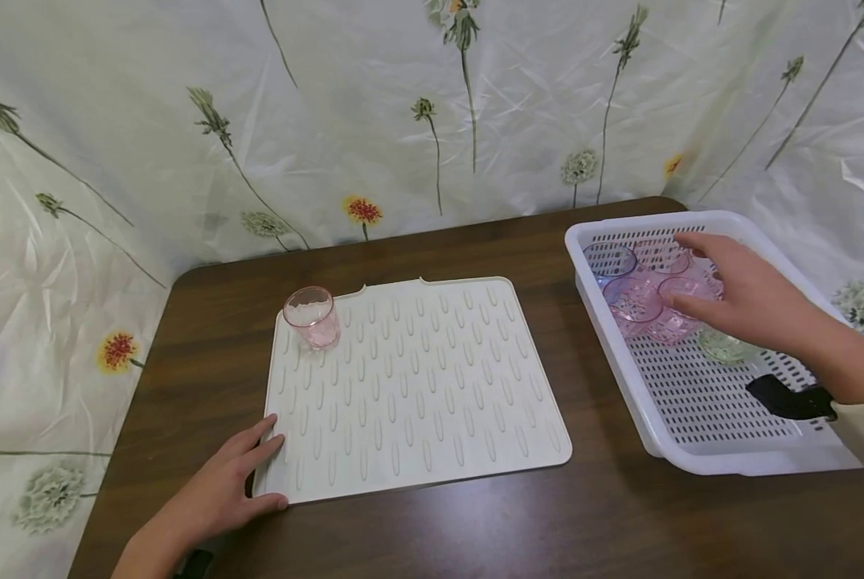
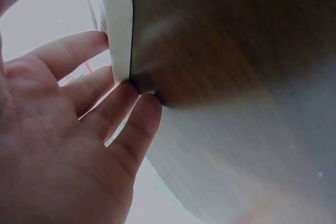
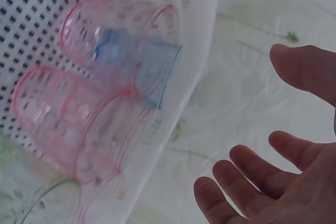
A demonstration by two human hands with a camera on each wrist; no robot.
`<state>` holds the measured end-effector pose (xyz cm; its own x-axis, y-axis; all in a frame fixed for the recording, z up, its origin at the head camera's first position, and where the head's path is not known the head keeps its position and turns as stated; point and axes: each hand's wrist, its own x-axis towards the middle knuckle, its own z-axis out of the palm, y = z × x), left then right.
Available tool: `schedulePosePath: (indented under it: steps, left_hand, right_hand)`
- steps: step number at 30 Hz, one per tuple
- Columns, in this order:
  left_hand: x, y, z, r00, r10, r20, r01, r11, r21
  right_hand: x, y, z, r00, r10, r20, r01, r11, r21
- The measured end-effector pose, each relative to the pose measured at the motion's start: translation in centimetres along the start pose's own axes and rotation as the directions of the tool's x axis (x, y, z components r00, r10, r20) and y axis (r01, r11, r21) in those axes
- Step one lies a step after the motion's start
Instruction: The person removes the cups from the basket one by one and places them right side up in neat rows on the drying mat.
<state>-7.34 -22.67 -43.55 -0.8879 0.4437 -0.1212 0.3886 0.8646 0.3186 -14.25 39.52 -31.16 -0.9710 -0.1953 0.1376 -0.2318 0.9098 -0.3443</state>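
A white drying mat [image 1: 432, 386] with raised oval ridges lies on the table, and a clear pink glass [image 1: 314, 322] stands upright at its far left corner. My left hand [image 1: 218, 486] touches the mat's left edge with spread fingers. To the right, my right hand [image 1: 757, 310] hovers over a white perforated basket [image 1: 623, 378], thumb and fingers apart with nothing between them. Beneath it in the basket stand several pink glasses [image 1: 634, 301], a blue glass [image 1: 608, 264] and a green glass [image 1: 724, 346]. The right wrist view shows the pink glasses [image 3: 110, 135] apart from the fingers.
The dark wooden table [image 1: 504, 523] runs between mat and basket and along the front. Behind it hangs a pale curtain [image 1: 374, 104] with flower prints, which also covers both sides.
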Motion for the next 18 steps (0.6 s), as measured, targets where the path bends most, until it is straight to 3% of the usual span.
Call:
schedulePosePath:
  steps: [8,13,18]
  left_hand:
    - [0.0,0.1,-0.1,1.000,-0.001,0.022,0.001,1.000,0.003]
    - [0.0,0.0,0.0,1.000,0.006,0.015,-0.007,1.000,0.006]
    - [0.0,-0.1,0.0,1.000,0.009,0.006,-0.009,1.000,0.006]
  right_hand:
    - [-1.0,4.6,0.0,0.990,0.125,0.065,-0.119,0.989,-0.094]
    - [-1.7,6.4,0.0,0.979,0.183,0.085,-0.176,0.980,-0.091]
    - [-2.1,8.1,0.3,0.973,0.195,0.121,-0.181,0.976,-0.118]
